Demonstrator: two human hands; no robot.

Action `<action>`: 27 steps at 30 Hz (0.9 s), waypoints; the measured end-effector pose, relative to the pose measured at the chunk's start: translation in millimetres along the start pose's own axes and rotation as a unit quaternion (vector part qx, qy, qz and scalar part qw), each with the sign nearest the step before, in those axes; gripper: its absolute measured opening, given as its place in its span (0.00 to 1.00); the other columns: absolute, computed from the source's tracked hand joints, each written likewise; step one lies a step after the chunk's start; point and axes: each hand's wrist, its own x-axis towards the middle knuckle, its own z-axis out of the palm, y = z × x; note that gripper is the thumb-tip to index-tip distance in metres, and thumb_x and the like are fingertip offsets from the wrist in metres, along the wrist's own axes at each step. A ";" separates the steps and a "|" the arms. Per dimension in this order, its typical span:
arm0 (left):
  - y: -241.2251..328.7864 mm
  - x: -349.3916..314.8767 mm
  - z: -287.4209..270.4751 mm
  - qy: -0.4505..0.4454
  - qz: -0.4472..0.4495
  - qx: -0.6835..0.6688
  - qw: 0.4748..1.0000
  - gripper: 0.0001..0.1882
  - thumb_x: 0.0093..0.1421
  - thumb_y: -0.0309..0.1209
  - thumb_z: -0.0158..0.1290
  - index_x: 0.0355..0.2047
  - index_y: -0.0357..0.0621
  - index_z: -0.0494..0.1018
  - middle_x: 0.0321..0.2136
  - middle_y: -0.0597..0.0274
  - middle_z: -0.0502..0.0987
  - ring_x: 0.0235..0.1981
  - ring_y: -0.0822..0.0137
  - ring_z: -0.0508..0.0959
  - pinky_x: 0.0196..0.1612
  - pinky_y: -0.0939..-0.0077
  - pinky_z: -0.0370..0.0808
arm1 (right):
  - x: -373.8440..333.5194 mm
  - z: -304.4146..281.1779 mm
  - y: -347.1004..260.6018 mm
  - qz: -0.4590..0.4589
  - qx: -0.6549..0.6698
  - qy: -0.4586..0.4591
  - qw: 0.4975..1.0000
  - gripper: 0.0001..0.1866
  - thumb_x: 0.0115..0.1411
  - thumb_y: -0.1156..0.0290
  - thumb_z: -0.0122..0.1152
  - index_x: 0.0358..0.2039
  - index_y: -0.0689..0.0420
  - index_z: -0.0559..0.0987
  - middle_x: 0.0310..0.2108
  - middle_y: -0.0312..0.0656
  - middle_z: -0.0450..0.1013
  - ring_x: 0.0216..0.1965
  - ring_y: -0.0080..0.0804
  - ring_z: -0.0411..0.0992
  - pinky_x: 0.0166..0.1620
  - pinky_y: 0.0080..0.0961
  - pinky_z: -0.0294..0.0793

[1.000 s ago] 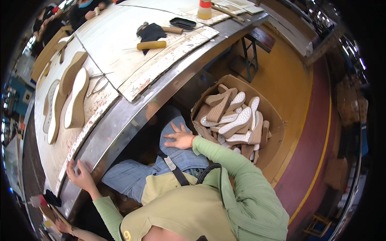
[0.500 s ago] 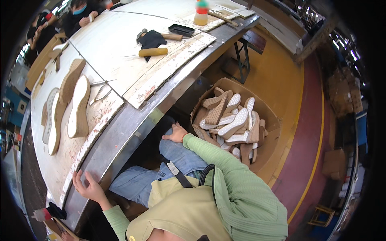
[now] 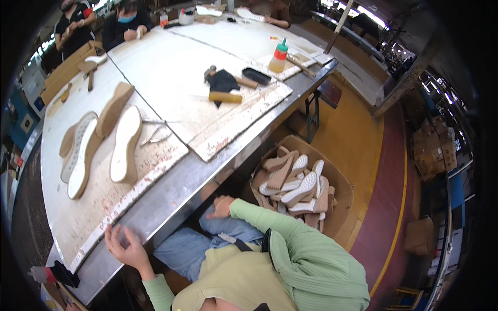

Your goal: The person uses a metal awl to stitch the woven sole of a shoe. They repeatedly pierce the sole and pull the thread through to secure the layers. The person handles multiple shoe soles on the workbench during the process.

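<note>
My left hand [image 3: 127, 250] is at the metal edge [image 3: 155, 201] of the table, with its fingers apart and loosely curled, holding nothing. My right hand [image 3: 224, 206] lies on my jeans near the knee, beneath the table's edge, fingers spread. Beyond the left hand, several wedge shoe soles lie on the white tabletop; the nearest is a white-topped sole [image 3: 126, 142] with a tan side. Thin metal pincers [image 3: 157, 133] rest beside it. To the right of my right arm, a cardboard box [image 3: 340, 199] on the floor holds a heap of wedge soles [image 3: 300, 187].
Farther along the table lie a hammer [image 3: 246, 82], a black cloth [image 3: 223, 81], a yellow-handled tool [image 3: 226, 97], a black tray [image 3: 257, 75] and a green-capped bottle [image 3: 278, 58]. Co-workers [image 3: 124, 28] are at the far side. A post [image 3: 399, 85] stands at the right.
The view has tilted up, showing more of the far table and another person there. My left hand is still by the table edge, the right still on my leg.
</note>
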 end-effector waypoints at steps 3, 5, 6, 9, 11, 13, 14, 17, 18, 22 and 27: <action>10.0 3.0 -2.4 -0.017 -0.077 -0.057 0.995 0.09 0.53 0.24 0.57 0.36 0.38 0.76 0.50 0.52 0.73 0.51 0.53 0.71 0.50 0.65 0.68 | -7.8 -14.4 -26.9 -0.088 -0.028 -0.043 0.995 0.48 0.48 0.35 0.59 0.48 0.73 0.73 0.47 0.62 0.72 0.49 0.52 0.72 0.52 0.37 0.72; 0.3 0.7 -0.6 -0.008 -0.044 -0.048 0.998 0.10 0.52 0.24 0.56 0.36 0.38 0.75 0.50 0.51 0.73 0.51 0.53 0.71 0.50 0.65 0.68 | -25.0 -24.5 -46.7 -0.098 -0.063 -0.039 0.992 0.44 0.48 0.37 0.61 0.44 0.73 0.75 0.45 0.62 0.73 0.48 0.54 0.73 0.51 0.40 0.72; 2.5 1.5 -3.1 -0.012 -0.046 -0.029 0.998 0.10 0.52 0.24 0.56 0.36 0.37 0.75 0.50 0.50 0.73 0.51 0.53 0.71 0.50 0.64 0.68 | -26.7 -24.8 -54.0 -0.095 -0.082 -0.031 0.992 0.43 0.49 0.39 0.61 0.45 0.73 0.74 0.44 0.62 0.73 0.47 0.54 0.73 0.51 0.41 0.72; 0.0 -0.8 -4.2 -0.017 -0.049 -0.012 0.999 0.12 0.51 0.24 0.56 0.38 0.37 0.74 0.52 0.48 0.71 0.54 0.52 0.69 0.53 0.63 0.66 | -22.6 -17.6 -56.4 -0.076 -0.080 -0.038 0.993 0.45 0.48 0.42 0.65 0.51 0.73 0.70 0.44 0.61 0.73 0.48 0.55 0.73 0.54 0.41 0.69; -7.3 -1.6 -5.4 -0.011 -0.045 -0.001 0.999 0.10 0.53 0.26 0.56 0.37 0.36 0.75 0.52 0.51 0.72 0.53 0.53 0.70 0.53 0.63 0.66 | -26.6 -15.5 -54.8 -0.064 -0.078 -0.030 0.994 0.48 0.48 0.44 0.66 0.55 0.75 0.65 0.46 0.63 0.72 0.49 0.55 0.72 0.55 0.42 0.67; -13.3 -2.7 -2.6 0.003 -0.035 0.008 0.999 0.10 0.54 0.28 0.55 0.37 0.36 0.75 0.52 0.52 0.72 0.53 0.54 0.70 0.54 0.63 0.66 | -24.2 -4.8 -48.4 -0.066 -0.086 -0.003 0.994 0.54 0.47 0.46 0.67 0.62 0.72 0.55 0.49 0.68 0.68 0.53 0.59 0.68 0.55 0.45 0.68; -14.2 -5.3 -0.2 0.000 -0.039 0.011 0.999 0.10 0.55 0.28 0.55 0.37 0.36 0.75 0.52 0.52 0.72 0.54 0.54 0.70 0.54 0.63 0.66 | -24.4 4.7 -39.9 -0.047 -0.095 0.002 0.994 0.55 0.47 0.47 0.67 0.64 0.68 0.52 0.51 0.71 0.65 0.54 0.62 0.67 0.55 0.45 0.68; -10.1 -1.3 -1.7 -0.019 -0.065 0.028 0.997 0.11 0.55 0.27 0.55 0.38 0.35 0.75 0.52 0.52 0.72 0.54 0.54 0.70 0.55 0.63 0.65 | -36.7 6.4 -36.4 -0.003 -0.036 0.017 0.999 0.55 0.47 0.49 0.68 0.68 0.53 0.47 0.61 0.76 0.48 0.54 0.67 0.65 0.54 0.49 0.69; -4.8 -0.8 -3.2 -0.032 -0.080 0.031 0.996 0.11 0.55 0.27 0.55 0.38 0.35 0.74 0.52 0.51 0.72 0.55 0.54 0.70 0.55 0.63 0.64 | -40.5 9.1 -33.5 -0.001 -0.017 0.025 1.000 0.55 0.47 0.48 0.68 0.68 0.52 0.47 0.62 0.73 0.48 0.56 0.67 0.63 0.54 0.49 0.69; 5.3 11.0 -9.1 0.046 0.088 0.113 0.989 0.08 0.51 0.31 0.62 0.32 0.44 0.80 0.40 0.53 0.77 0.38 0.56 0.78 0.38 0.67 0.76 | -44.5 18.3 -25.0 -0.017 0.039 0.071 0.997 0.54 0.46 0.46 0.67 0.68 0.48 0.49 0.65 0.68 0.46 0.60 0.66 0.57 0.56 0.52 0.65; -6.6 10.6 -3.7 0.041 0.003 0.012 0.999 0.11 0.53 0.27 0.62 0.37 0.38 0.79 0.37 0.55 0.78 0.36 0.60 0.77 0.36 0.68 0.76 | -34.3 16.5 0.4 -0.079 0.098 0.049 0.991 0.57 0.43 0.37 0.65 0.68 0.49 0.51 0.64 0.67 0.48 0.61 0.64 0.56 0.59 0.52 0.61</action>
